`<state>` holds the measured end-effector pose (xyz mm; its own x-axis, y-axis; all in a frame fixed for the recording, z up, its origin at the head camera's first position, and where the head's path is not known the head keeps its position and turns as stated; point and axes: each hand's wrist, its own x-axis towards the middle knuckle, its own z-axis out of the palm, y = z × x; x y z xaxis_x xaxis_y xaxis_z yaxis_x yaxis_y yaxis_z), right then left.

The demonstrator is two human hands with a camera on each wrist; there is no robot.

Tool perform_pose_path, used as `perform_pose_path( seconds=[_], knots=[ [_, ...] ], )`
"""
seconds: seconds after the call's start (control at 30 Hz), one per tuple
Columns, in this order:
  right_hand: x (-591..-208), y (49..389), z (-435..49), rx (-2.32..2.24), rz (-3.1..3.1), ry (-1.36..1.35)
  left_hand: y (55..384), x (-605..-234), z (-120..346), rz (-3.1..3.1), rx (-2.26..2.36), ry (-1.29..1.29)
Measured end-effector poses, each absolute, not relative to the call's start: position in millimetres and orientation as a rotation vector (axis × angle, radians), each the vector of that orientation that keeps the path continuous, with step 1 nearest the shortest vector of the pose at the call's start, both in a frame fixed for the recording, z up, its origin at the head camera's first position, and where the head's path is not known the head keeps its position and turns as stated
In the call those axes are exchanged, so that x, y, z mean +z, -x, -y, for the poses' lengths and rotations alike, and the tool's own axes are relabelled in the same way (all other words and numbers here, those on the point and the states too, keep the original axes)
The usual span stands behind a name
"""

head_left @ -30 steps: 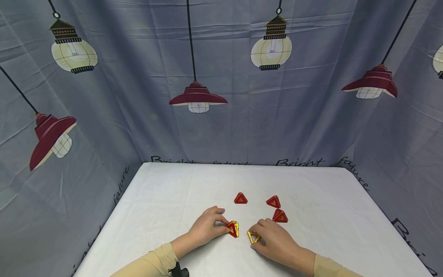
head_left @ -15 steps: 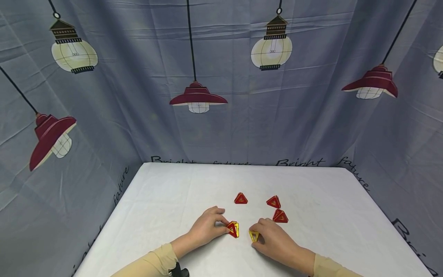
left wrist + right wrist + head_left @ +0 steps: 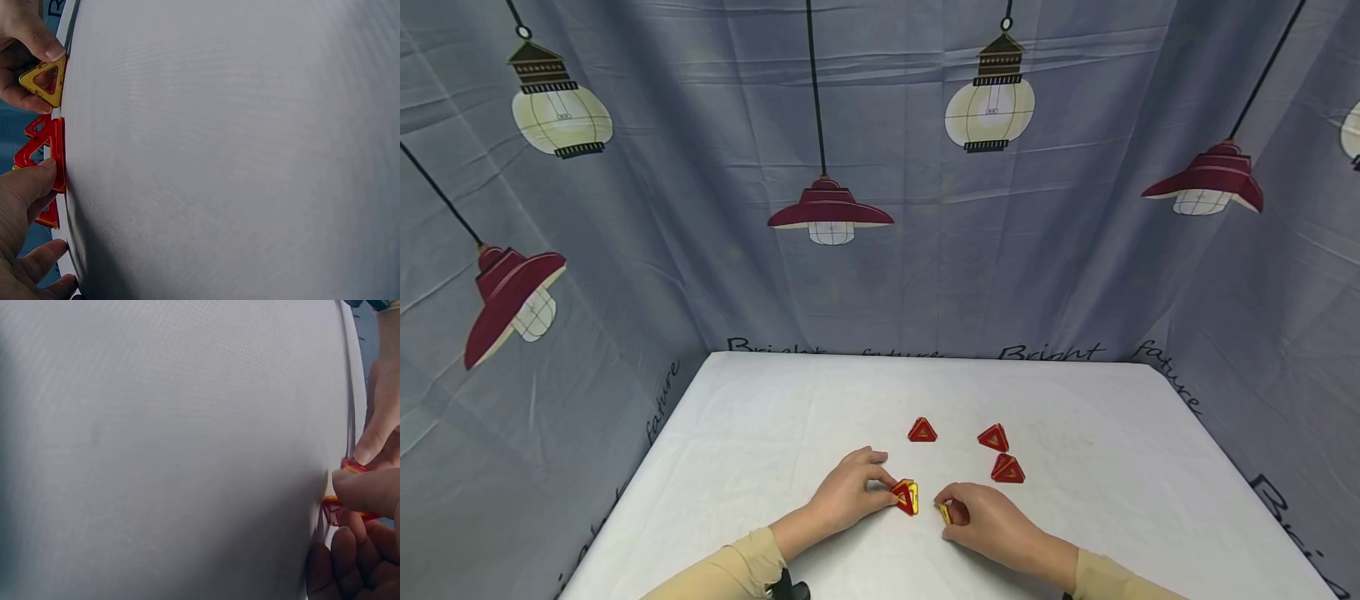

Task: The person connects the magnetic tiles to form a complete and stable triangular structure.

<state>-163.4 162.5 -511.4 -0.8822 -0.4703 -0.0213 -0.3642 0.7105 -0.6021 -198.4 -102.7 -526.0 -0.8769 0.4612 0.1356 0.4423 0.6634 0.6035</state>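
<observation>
My left hand pinches a red triangular magnetic tile at its left side, near the front of the table. A yellow triangular magnetic tile leans up against the red one, so the two stand together. To the right, my right hand holds another yellow triangular magnetic tile between thumb and fingers, a short gap away from the standing pair. That tile is nearly edge-on in the head view, while its open triangle shows in the left wrist view. In the right wrist view, the thumb covers much of the pieces.
Beyond the hands lie a red triangular piece, a second red piece and a third red piece; the latter two nearly touch. They rest on a white-covered table. A grey patterned curtain surrounds the table's back and sides.
My right hand has turned its yellow tile from facing the head camera to nearly edge-on, shifting its fingers slightly left and down. The left hand and its tiles stay in place.
</observation>
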Motion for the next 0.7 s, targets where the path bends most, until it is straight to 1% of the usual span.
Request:
perform_pose_path(
  seconds=[0.7],
  knots=[
    [-513.5,163.5,-167.5,-0.898,-2.72,0.766,197.5,-523.9,102.8,-2.841,1.022,-0.787]
  ],
)
